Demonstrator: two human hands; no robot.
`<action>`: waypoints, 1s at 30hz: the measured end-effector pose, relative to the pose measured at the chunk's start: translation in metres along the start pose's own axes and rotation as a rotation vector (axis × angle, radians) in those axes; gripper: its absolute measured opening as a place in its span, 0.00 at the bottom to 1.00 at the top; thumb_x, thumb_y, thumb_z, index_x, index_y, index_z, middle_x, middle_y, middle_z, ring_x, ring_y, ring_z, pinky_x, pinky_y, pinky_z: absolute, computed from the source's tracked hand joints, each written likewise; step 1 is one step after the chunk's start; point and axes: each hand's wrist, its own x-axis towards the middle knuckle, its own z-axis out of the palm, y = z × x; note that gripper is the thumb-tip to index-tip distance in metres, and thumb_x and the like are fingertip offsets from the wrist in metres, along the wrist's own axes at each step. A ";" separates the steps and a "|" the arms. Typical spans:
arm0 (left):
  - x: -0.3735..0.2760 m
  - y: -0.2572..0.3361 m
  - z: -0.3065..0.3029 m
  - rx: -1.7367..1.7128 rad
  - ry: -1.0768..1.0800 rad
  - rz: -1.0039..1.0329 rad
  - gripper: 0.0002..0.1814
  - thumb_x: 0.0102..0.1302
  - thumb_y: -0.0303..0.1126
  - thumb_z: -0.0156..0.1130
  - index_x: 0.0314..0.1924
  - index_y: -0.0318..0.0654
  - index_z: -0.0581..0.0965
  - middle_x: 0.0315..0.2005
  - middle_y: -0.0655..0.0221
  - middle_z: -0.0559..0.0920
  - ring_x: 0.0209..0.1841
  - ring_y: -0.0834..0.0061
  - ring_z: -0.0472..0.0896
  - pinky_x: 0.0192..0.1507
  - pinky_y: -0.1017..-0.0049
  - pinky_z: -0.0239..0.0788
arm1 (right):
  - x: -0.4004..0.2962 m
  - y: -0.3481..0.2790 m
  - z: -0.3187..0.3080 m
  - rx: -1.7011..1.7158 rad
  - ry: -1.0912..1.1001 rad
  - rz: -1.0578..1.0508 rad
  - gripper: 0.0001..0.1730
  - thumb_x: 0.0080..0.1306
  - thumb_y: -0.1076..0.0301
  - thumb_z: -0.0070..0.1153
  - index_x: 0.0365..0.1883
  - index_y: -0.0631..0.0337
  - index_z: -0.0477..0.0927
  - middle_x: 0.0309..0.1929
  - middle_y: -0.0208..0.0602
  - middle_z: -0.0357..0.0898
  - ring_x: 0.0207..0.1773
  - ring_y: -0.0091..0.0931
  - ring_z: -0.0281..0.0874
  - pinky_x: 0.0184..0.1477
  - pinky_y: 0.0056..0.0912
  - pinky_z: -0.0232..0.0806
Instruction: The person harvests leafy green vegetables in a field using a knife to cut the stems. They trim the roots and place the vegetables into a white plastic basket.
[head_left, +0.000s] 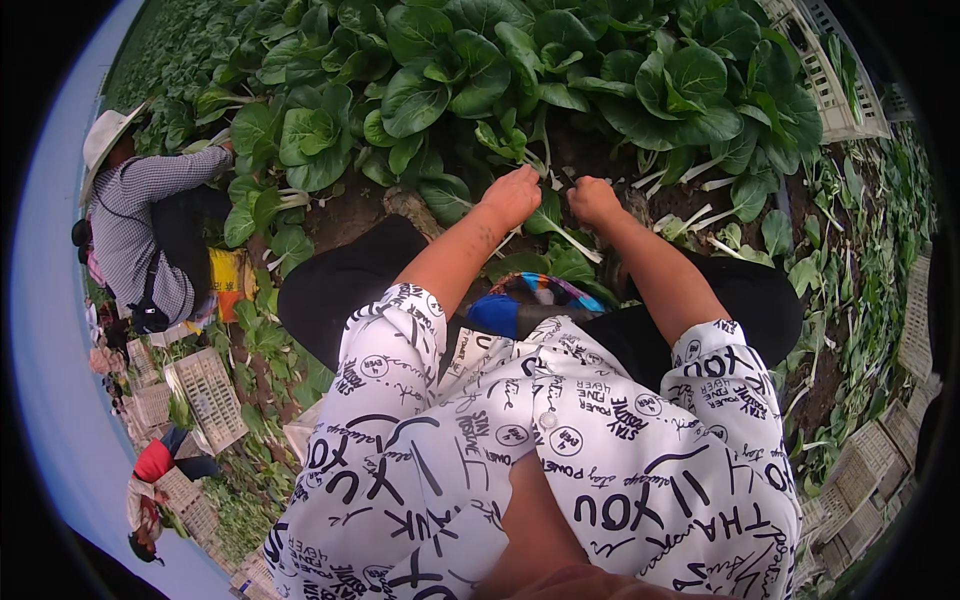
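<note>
Both my hands are low over the soil at the foot of a row of leafy greens, probably bok choy. My left hand (516, 195) has its fingers curled at the pale stalks of a small plant (504, 141). Just to its right, my right hand (594, 201) is curled round a thin dark tool (568, 175), perhaps a knife; most of it is hidden in the fist. Below and between the hands lies a loose leaf (559, 227) with a white stalk. Large upright greens (469, 71) stand directly beyond the hands.
Cut leaves and stalks (701, 219) litter the ground at right. A plastic crate (825, 82) stands at the upper right; more crates (862, 465) are lower right. A person in a hat (146, 217) crouches among the greens at left. Another crate (208, 397) is behind that person.
</note>
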 end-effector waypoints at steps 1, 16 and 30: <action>0.011 0.000 0.009 0.076 0.006 0.054 0.14 0.57 0.30 0.50 0.39 0.29 0.77 0.52 0.54 0.73 0.59 0.58 0.68 0.60 0.67 0.61 | 0.006 0.003 0.014 0.002 0.101 -0.009 0.17 0.58 0.60 0.48 0.28 0.68 0.78 0.29 0.56 0.78 0.37 0.47 0.77 0.44 0.46 0.70; 0.066 -0.037 0.101 0.383 -0.210 -0.129 0.14 0.59 0.35 0.51 0.44 0.41 0.75 0.37 0.70 0.74 0.43 0.69 0.72 0.41 0.64 0.64 | 0.046 0.011 0.101 0.085 0.149 0.172 0.15 0.60 0.62 0.45 0.33 0.67 0.75 0.31 0.60 0.77 0.37 0.52 0.76 0.42 0.51 0.69; 0.009 -0.081 0.015 -0.308 -0.385 -0.229 0.13 0.56 0.30 0.57 0.42 0.36 0.70 0.30 0.58 0.82 0.37 0.57 0.81 0.37 0.61 0.72 | 0.027 0.052 0.052 0.756 -0.364 0.502 0.15 0.63 0.65 0.40 0.36 0.69 0.72 0.18 0.39 0.71 0.15 0.28 0.68 0.18 0.34 0.65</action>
